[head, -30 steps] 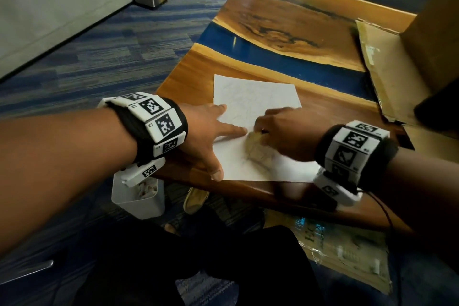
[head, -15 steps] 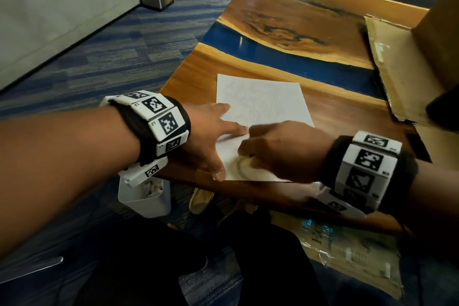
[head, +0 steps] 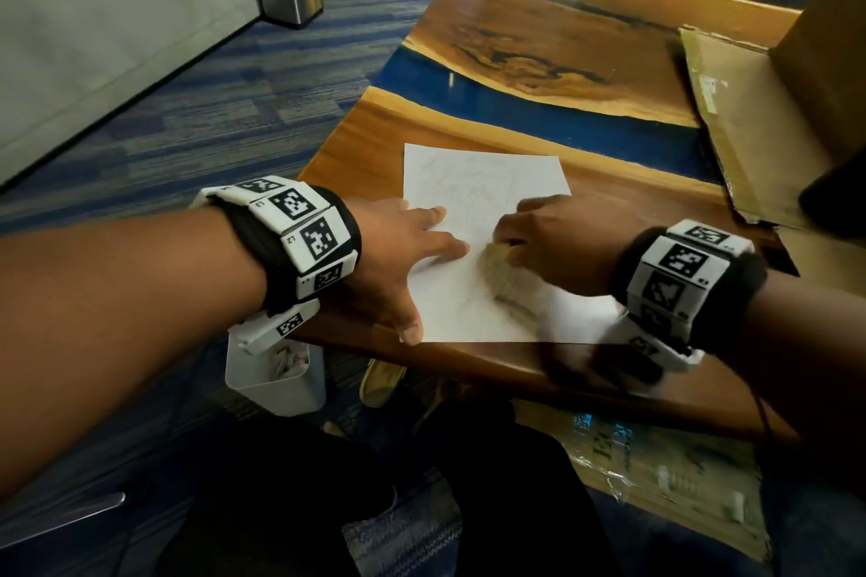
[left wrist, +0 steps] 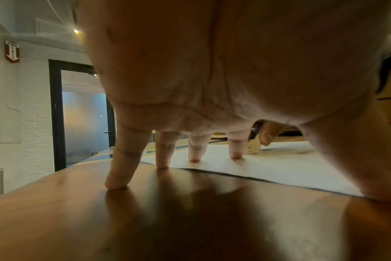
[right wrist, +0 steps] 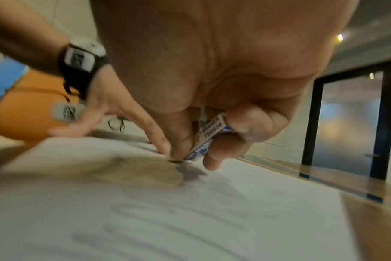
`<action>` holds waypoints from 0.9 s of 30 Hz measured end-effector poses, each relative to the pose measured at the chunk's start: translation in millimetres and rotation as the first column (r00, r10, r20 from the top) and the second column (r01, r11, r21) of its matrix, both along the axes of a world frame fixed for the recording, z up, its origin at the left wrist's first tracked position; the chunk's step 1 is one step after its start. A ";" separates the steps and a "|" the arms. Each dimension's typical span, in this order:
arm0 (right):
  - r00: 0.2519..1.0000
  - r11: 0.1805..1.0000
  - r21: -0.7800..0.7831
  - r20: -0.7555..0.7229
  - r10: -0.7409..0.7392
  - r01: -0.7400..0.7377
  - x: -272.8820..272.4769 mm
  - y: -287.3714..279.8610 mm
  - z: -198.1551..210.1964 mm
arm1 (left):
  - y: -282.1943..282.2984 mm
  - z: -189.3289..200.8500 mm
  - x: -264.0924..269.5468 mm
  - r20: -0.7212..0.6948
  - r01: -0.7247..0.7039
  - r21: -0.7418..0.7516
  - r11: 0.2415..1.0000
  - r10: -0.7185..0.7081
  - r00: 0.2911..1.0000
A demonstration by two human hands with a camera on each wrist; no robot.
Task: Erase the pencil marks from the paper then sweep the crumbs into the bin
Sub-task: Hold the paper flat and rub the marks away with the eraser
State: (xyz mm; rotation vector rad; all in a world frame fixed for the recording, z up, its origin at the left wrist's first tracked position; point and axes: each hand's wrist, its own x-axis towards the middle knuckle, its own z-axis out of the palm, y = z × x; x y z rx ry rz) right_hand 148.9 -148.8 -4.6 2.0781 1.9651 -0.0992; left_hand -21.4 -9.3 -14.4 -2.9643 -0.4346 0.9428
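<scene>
On a wooden table [head: 539,28] with a blue resin band, above striped carpet [head: 187,108], the left hand [head: 398,248], fingers spread, pins the paper [head: 482,183]; the right hand [head: 557,239] pinches an eraser [right wrist: 209,139]. A white bin [head: 276,382] stands below.

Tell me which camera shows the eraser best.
The right wrist view: the eraser, in its printed sleeve, shows close up, pinched by the right hand. The head view blurs it; the left wrist view shows only a distant corner.
</scene>
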 end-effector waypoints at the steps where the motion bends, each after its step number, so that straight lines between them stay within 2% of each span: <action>1: 0.999 1.000 0.011 0.026 -0.026 0.025 1.3 -2.0 -0.1 | -0.2 -0.4 -0.1 -0.003 -0.001 0.001 1.000 0.001 1.000; 2: 1.000 1.000 0.024 0.004 0.000 0.000 -5.7 -5.2 -0.9 | -0.2 -0.5 -0.1 -0.007 -0.001 0.002 1.000 0.001 1.000; 5: 0.953 0.961 -0.028 -0.136 0.269 -0.275 -42.7 -19.4 -5.5 | 0.4 -0.6 2.3 -0.026 -0.001 0.009 1.000 0.002 1.000; 6: 0.953 0.960 -0.050 -0.146 0.267 -0.276 -40.6 -18.3 -4.9 | 0.5 -0.4 3.2 -0.031 -0.001 0.011 1.000 0.001 1.000; 9: 0.999 0.999 0.008 -0.025 0.032 -0.031 -5.6 -5.1 -0.4 | -0.4 0.7 4.1 -0.040 -0.003 0.014 1.000 0.004 0.999; 10: 1.000 1.000 0.024 0.018 -0.007 0.006 -1.2 -5.1 -1.4 | -0.7 0.8 4.0 -0.042 -0.004 0.016 1.000 0.004 0.999; 11: 1.000 0.999 0.033 0.011 0.000 -0.001 -7.3 -8.0 -1.4 | -0.9 1.0 4.2 -0.043 -0.003 0.018 1.000 0.004 0.999; 14: 0.966 0.971 -0.026 -0.116 0.231 -0.236 -45.4 -20.6 -2.5 | -1.2 1.9 4.1 -0.038 -0.004 0.017 1.000 0.004 0.999; 15: 0.962 0.968 -0.041 -0.131 0.239 -0.246 -45.9 -21.4 -3.3 | -1.3 2.2 4.0 -0.039 -0.004 0.017 1.000 0.004 0.999; 17: 0.991 0.998 -0.026 -0.127 0.051 -0.055 -21.0 -12.6 -2.5 | -1.9 2.8 3.7 -0.047 0.000 0.017 1.000 0.001 0.999; 20: 0.986 0.986 -0.002 -0.029 -0.166 0.166 13.0 -8.2 -6.0 | -2.6 5.1 3.1 -0.070 -0.002 0.019 1.000 0.003 0.998; 27: 0.969 0.978 0.015 -0.137 -0.204 0.208 5.2 -8.2 -10.8 | -10.3 16.3 -0.1 -0.074 -0.070 -0.027 0.997 0.068 0.995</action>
